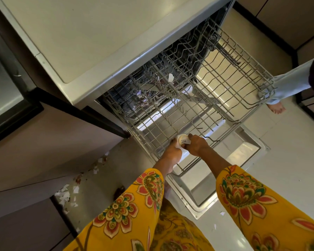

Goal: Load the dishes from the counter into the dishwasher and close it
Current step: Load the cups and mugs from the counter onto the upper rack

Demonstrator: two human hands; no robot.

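Both your hands, left (171, 153) and right (197, 144), grip 1 white cup (183, 141) at the rack's (225, 73) near edge.

Pale tiled floor (286, 142), paper scraps (65, 195)

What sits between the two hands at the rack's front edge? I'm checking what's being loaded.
Head view: a small white cup, label showing, held between left hand and right hand.
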